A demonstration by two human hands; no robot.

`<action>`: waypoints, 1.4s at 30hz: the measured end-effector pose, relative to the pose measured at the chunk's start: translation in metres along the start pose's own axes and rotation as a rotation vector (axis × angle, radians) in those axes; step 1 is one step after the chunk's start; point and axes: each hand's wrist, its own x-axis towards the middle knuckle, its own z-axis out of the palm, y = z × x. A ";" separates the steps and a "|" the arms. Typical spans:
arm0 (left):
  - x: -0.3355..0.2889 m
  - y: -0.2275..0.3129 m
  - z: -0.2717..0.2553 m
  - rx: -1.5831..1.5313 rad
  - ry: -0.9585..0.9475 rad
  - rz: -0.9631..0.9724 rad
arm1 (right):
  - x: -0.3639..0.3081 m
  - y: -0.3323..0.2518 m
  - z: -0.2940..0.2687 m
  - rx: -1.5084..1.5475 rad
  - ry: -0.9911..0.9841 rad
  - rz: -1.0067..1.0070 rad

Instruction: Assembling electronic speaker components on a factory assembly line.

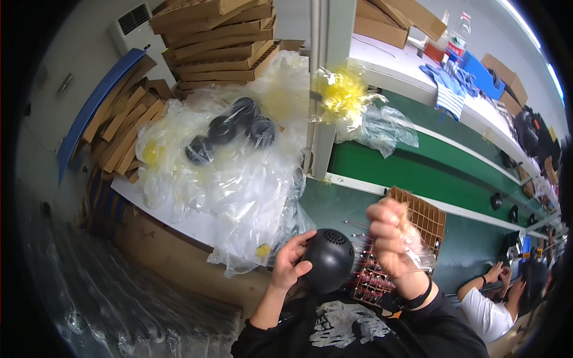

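Observation:
In my left hand (292,261) is a black rounded housing (329,262) with a grille of small holes at its top, held by the side with thumb and fingers. My right hand (391,235) is raised to the right of it, closed in a fist and a little blurred. A piece of clear plastic film (422,258) sticks out beside that fist. Below the right hand lies a cardboard divider tray (425,219) and a mass of small parts with red and black wires (373,277), partly hidden by my right hand and the housing.
Clear plastic bags (233,185), some around black round parts (233,125), cover the table at left. Cardboard trays (221,48) are stacked behind. A post (325,119) stands by the green conveyor belt (406,173). A co-worker in a white sleeve (486,316) sits at right.

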 end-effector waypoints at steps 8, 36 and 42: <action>-0.051 0.021 -0.026 0.298 -0.009 0.189 | 0.073 -0.107 0.016 -1.596 0.229 -0.813; -0.009 -0.035 -0.032 -0.600 0.085 -0.233 | -0.049 -0.063 -0.133 -0.907 0.384 0.060; -0.003 -0.050 -0.017 -0.337 0.366 0.007 | -0.018 -0.066 -0.194 -0.476 0.687 -0.174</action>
